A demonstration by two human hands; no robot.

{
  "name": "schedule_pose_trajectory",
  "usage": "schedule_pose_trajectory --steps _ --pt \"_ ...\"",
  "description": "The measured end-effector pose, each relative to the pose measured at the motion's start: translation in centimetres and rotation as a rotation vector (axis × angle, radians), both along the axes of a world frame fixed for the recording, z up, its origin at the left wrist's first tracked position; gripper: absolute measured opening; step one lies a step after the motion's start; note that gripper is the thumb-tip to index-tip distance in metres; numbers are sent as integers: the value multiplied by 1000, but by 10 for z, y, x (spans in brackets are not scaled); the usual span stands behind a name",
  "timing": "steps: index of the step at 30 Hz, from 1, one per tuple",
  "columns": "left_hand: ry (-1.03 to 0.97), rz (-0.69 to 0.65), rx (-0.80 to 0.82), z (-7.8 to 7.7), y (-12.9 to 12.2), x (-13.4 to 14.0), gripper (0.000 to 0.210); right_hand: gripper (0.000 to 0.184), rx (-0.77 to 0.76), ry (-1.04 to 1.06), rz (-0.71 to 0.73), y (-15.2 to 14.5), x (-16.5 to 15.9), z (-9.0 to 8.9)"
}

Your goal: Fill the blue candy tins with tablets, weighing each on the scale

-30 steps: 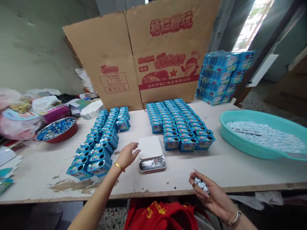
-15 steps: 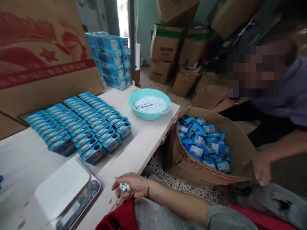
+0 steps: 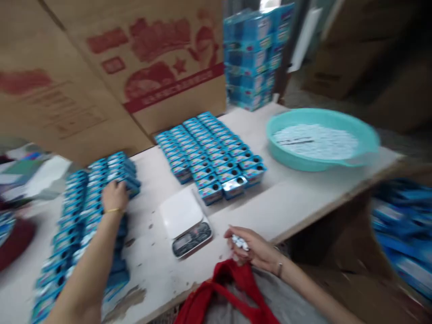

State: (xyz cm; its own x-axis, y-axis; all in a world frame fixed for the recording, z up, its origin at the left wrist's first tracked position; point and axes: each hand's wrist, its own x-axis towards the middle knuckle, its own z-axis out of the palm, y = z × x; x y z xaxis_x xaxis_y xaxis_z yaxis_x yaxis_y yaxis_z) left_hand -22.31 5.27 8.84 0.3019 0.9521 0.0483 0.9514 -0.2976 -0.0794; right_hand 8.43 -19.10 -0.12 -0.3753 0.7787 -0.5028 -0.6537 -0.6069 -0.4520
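Note:
My left hand point(image 3: 115, 195) is at the rows of small blue boxes point(image 3: 94, 198) on the left of the table. Its fingers are curled down on a small blue box point(image 3: 130, 180) at the right side of these rows; the fingertips are partly hidden. In my right hand point(image 3: 254, 249), held palm up near the table's front edge, lies a small heap of white pellets point(image 3: 240, 243), with the fingers curled round them. Between the hands sits a white digital scale point(image 3: 182, 213) with a bare pan. More blue boxes point(image 3: 209, 155) stand in tight rows behind it, round holes showing in the front ones.
A turquoise basin point(image 3: 303, 162) of white pellets point(image 3: 324, 139) stands at the table's right end. Stacked, wrapped blue packs point(image 3: 248, 63) and a large printed carton point(image 3: 162, 58) line the back. Below right, loose blue boxes point(image 3: 405, 234) fill a carton. A red strap point(image 3: 232, 274) crosses my lap.
The view has swung left, bringing my left hand and the left-hand box rows into sight. My right hand still holds the pellets. The other person has left the view.

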Motion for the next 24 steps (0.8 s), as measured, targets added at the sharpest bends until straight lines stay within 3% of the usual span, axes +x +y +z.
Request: schedule_pose_trajectory --steps 2,5,9,14,19,22,24 --pt "104 135 67 -1 -8 -31 27 28 0 3 24 0 -2 0" --pt "184 172 89 -5 -13 -40 19 24 -44 -27 -2 2 -4 2" --pt "200 83 67 11 -42 -10 20 19 -141 -6 -34 9 -9 7" --pt "154 -213 -59 37 -90 58 16 16 -153 37 37 21 -22 10" --pt "133 -297 -221 27 -102 101 16 19 -121 41 74 24 -26 11" --pt "7 -324 -248 19 -97 94 34 22 -39 -62 52 28 -20 6" --pt "-211 -285 -227 12 -91 77 46 26 -15 -129 33 32 -15 0"
